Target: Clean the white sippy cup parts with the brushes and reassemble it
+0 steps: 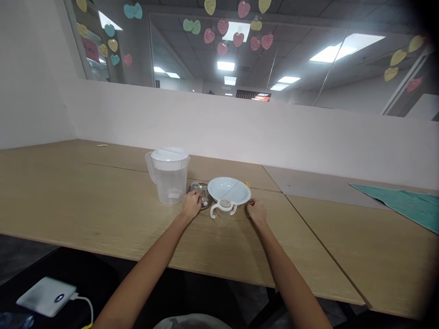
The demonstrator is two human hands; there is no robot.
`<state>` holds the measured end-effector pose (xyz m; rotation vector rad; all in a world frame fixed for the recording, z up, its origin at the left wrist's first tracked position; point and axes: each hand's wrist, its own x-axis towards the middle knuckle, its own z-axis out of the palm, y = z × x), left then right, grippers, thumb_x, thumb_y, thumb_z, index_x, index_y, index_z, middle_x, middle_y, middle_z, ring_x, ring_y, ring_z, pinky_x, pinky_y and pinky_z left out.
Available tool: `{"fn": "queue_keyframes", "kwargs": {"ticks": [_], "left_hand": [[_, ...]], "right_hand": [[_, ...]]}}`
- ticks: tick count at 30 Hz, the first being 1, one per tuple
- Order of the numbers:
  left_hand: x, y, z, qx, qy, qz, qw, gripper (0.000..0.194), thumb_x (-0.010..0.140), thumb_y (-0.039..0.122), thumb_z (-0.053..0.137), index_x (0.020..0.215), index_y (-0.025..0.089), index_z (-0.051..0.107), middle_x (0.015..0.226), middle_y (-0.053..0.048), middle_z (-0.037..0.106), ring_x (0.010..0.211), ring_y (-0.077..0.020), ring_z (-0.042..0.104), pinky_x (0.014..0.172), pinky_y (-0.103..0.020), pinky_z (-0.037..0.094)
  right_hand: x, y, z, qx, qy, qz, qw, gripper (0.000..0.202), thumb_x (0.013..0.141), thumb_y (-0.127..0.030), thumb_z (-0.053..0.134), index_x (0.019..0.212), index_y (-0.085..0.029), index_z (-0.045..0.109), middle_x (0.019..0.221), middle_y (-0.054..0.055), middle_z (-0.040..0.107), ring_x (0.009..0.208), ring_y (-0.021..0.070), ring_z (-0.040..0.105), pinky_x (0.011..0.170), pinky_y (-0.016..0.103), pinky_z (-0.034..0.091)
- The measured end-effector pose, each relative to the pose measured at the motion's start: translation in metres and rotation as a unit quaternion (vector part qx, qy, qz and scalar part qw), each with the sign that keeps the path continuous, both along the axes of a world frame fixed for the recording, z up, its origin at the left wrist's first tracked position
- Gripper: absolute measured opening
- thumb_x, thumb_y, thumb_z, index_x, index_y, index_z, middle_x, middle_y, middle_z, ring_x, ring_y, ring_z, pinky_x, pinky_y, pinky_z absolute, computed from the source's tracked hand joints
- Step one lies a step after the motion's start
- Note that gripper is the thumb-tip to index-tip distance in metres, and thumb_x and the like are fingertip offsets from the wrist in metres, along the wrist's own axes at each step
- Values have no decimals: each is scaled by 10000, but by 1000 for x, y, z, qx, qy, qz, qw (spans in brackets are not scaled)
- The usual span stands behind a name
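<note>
My left hand (pixel 192 204) reaches to the edge of a round metal tray (pixel 210 204) that carries small clear parts (pixel 195 186). Its fingers are bent together at the tray, and what they grip, if anything, is too small to name. To the right of the white bowl (pixel 214 185), my right hand (pixel 257 211) rests low over the table with curled fingers; a small dark yellowish bit shows under them, its kind unclear. Between my hands stands a clear baby cup (pixel 222 217) with white handles, in front of the bowl.
A clear lidded pitcher (pixel 171 180) stands left of the tray. Something yellow (pixel 247 184) peeks out behind the bowl. A green cloth (pixel 404 201) lies at the far right of the wooden table (pixel 103 205). A white power bank (pixel 47 296) with a cable sits below, at lower left.
</note>
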<state>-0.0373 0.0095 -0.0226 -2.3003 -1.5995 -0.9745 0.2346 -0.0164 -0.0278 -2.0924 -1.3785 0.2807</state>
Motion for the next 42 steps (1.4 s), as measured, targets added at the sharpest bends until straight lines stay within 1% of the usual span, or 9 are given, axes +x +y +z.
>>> {"fn": "queue_keyframes", "kwargs": {"ticks": [5,10,14,18,20,31,34,37,42], "left_hand": [[-5,3,0,6,-10,25,1000,260,820,174,419,854,174,677,905,-79,666,872,-194,594,805,-322,462],[-3,2,-4,20,-5,43,999,244,802,167,436,841,177,677,960,-95,659,908,-226,580,797,-358,444],[5,-1,-5,50,13,12,999,259,835,193,423,908,193,672,1087,-99,628,1011,-259,536,831,-410,402],[12,-5,-4,38,40,-64,996,306,889,302,393,806,217,675,900,-64,671,1003,-247,521,921,-485,308],[13,-6,-5,31,48,-79,995,331,890,336,399,743,213,669,816,-59,668,977,-241,523,947,-511,266],[13,-11,2,45,82,-18,995,468,912,413,322,681,175,653,792,-90,669,913,-243,513,953,-502,253],[13,-14,3,47,82,-18,995,452,903,443,337,733,183,666,864,-95,669,976,-257,501,991,-516,216],[13,-14,1,44,81,-30,995,426,895,469,354,781,209,671,922,-78,676,1096,-281,459,1033,-555,129],[13,-12,-2,6,63,-48,997,453,907,466,326,734,223,667,854,-59,701,1139,-279,455,1050,-587,54]], "right_hand": [[0,0,0,-2,-5,-3,1000,299,743,-218,452,971,-202,644,946,41,675,919,200,618,766,284,434],[-1,0,1,1,-10,-3,1000,301,745,-212,446,972,-213,645,952,41,674,924,196,617,761,283,439],[-1,0,1,0,-11,2,1000,303,747,-212,447,976,-206,646,951,48,676,924,208,618,759,288,440],[0,1,1,1,-10,4,1000,309,746,-214,441,977,-205,646,948,50,677,917,210,619,737,284,442],[0,2,0,3,-10,4,1000,308,746,-220,442,978,-207,645,949,48,676,915,207,618,730,280,442],[-3,-1,4,-4,-14,0,1000,299,753,-225,443,974,-208,644,958,46,673,942,214,607,783,303,429],[-3,-2,4,-6,-16,4,1000,288,754,-221,445,960,-209,646,947,48,674,934,212,611,768,296,433],[-2,-1,3,-4,-17,9,1000,285,756,-224,442,956,-214,645,941,42,675,916,206,617,743,283,436],[-2,0,1,-1,-19,5,1000,282,758,-247,443,955,-222,643,948,40,677,922,212,615,735,287,433]]}}
